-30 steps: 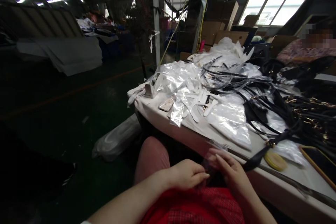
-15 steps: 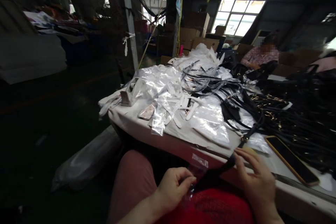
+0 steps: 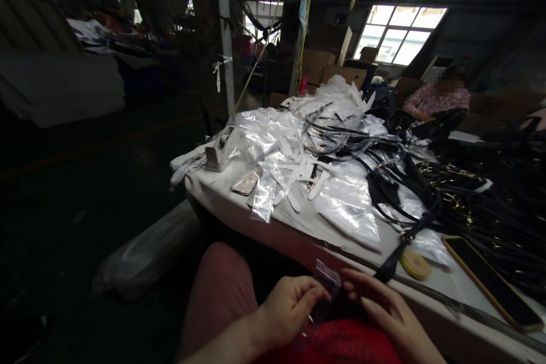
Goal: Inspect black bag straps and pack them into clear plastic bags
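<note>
Over my lap, my left hand [image 3: 294,304] is closed in a pinch on a small clear plastic sleeve [image 3: 327,276], whose top end sticks up past the fingertips. My right hand [image 3: 386,307] is just to its right, fingers stretched and thumb apart, with its fingertips close to the sleeve. Beyond that hand, a black strap [image 3: 389,266] with a gold-coloured buckle runs from the table over its front edge. The strap's lower end is hidden in shadow behind my hands. A yellow round disc [image 3: 416,264] lies on the table beside the strap.
On the table [image 3: 222,205] lie clear plastic bags [image 3: 347,202], white toothed strips [image 3: 318,185], a phone [image 3: 490,281] and a heap of black straps with gold-coloured hardware [image 3: 482,205]. A metal post [image 3: 225,40] stands behind. Another person [image 3: 439,99] sits at the far right.
My right hand has moved off the black strap, down and left toward the plastic sleeve. The yellow disc it partly covered now shows fully. The view has shifted slightly left.
</note>
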Motion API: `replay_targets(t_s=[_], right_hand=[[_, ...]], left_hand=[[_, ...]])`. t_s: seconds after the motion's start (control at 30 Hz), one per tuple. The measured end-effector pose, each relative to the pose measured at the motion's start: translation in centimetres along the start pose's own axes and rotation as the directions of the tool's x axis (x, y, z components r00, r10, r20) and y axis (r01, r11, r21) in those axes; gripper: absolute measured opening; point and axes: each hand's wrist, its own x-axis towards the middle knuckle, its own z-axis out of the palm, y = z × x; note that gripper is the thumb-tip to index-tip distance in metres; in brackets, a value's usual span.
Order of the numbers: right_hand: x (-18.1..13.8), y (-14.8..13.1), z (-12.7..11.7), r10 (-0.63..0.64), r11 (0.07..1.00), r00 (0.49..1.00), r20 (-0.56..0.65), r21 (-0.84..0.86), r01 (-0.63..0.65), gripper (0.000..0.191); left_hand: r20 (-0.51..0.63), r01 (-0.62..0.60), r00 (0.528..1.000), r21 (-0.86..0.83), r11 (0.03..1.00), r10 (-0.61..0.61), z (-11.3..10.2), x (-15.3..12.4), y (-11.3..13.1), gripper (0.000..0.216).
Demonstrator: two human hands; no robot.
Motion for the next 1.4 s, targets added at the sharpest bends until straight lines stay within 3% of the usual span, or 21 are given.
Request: replay_targets(t_s=[0.07,0.2,0.27,0.47,0.6,0.8,0.97,1.1,1.3,1.4], right_hand=[[0.0,-0.8,2.4,0.059,0.973,0.987,0.147,0.212,-0.089,0.046],[0.7,-0.9,4.6,0.124,0.948,0.992,-0.006,0.297,-0.116,0.035],[1.1,-0.7,4.5,0.092,0.957,0.994,-0.056,0.282,-0.072,0.034],[0.7,-1.1,3.7,-0.003,0.988,1.0,0.014,0.151,0.001,0.033],[-0.3,-1.8,4.5,-0.117,0.991,0.992,-0.046,0.062,0.12,0.035],[-1.0,-1.4,5.0,-0.18,0.982,0.975,-0.131,0.031,0.185,0.04],[-0.8,-1.6,4.2,-0.213,0.976,0.977,0.019,-0.052,0.214,0.022],[-0.7,-1.7,4.3,-0.238,0.964,0.961,0.142,-0.084,0.251,0.023],[-1.3,-1.3,5.5,-0.23,0.969,0.972,-0.05,-0.102,0.225,0.036],[-1.5,-1.4,5.4,-0.233,0.968,0.971,-0.042,-0.107,0.228,0.033]], left_hand=[[0.04,-0.032,0.999,-0.008,0.999,0.032,-0.1,-0.2,0.3,0.045],[0.074,-0.031,0.997,0.075,0.997,0.026,-0.5,-0.7,0.1,0.042],[0.076,-0.022,0.997,0.117,0.993,0.014,-0.7,-0.9,-0.1,0.039],[0.037,-0.074,0.997,0.185,0.98,0.068,-0.5,-0.8,-0.3,0.027],[-0.005,-0.093,0.995,0.148,0.984,0.095,0.3,-0.7,-0.2,0.024],[-0.029,-0.125,0.99,0.227,0.966,0.135,0.9,-0.9,-0.2,0.023],[-0.014,-0.197,0.978,0.263,0.944,0.208,0.8,-1.2,-0.4,0.02],[0.034,-0.205,0.978,0.303,0.931,0.205,0.7,-1.3,-0.4,0.021],[0.067,-0.19,0.982,0.365,0.912,0.177,0.7,-1.6,-0.3,0.023],[0.05,-0.163,0.987,0.36,0.919,0.155,0.7,-1.6,-0.3,0.023]])
